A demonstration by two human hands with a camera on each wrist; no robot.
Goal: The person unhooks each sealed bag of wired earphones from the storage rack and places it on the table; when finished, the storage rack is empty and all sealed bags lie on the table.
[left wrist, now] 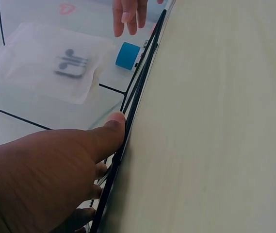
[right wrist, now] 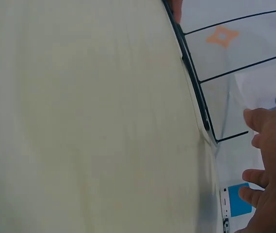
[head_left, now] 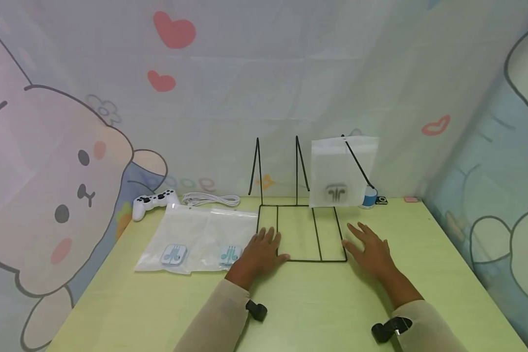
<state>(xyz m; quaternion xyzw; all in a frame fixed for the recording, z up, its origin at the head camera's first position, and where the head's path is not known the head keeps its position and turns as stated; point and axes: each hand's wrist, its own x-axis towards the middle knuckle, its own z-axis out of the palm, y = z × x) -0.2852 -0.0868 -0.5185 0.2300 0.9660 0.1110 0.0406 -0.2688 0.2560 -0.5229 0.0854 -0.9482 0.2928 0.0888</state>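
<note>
Head view — rack (head_left: 317, 234), left hand (head_left: 260, 253) touching

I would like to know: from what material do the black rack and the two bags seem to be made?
Black rack: probably metal wire, dark-coated; its thin rods hold sharp bends.
Hanging bag: seems thin, frosted plastic, as a blurred dark shape appears to show through.
Flat bag: likely plastic film too, with bright sheen near its top edge.
</note>
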